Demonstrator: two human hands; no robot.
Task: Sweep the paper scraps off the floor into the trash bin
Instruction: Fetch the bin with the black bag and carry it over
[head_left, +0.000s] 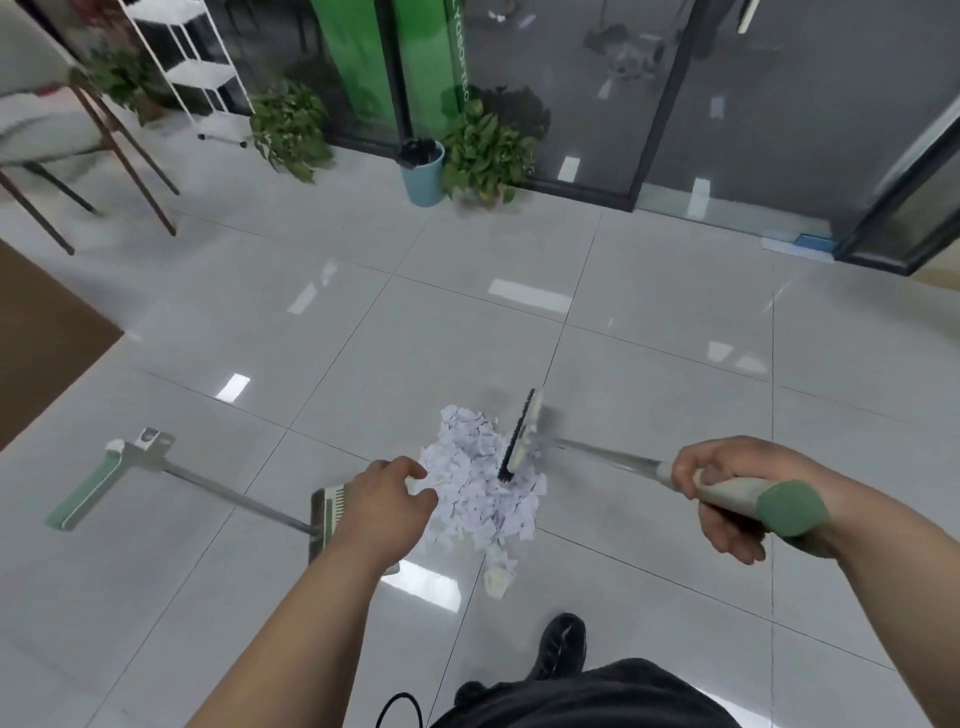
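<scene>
A heap of white paper scraps (480, 478) lies on the grey tiled floor, with a few crumpled bits nearer my shoe. My right hand (727, 499) grips the green-capped handle of a broom whose black-bristled head (522, 436) stands at the heap's right edge. A dustpan (327, 514) lies on the floor left of the heap, its long metal handle (156, 467) stretching away to the left. Over the dustpan hovers my left hand (387, 501), fingers loosely curled and holding nothing, its tips at the heap's left edge. The blue trash bin (423, 174) stands far ahead by the glass wall.
Potted plants (485, 153) flank the bin along the glass wall. A white wire shelf (208, 78) and a chair with wooden legs (119, 140) stand at the back left. A brown mat (41, 332) borders the tiles on the left. My black shoe (561, 644) is just behind the heap.
</scene>
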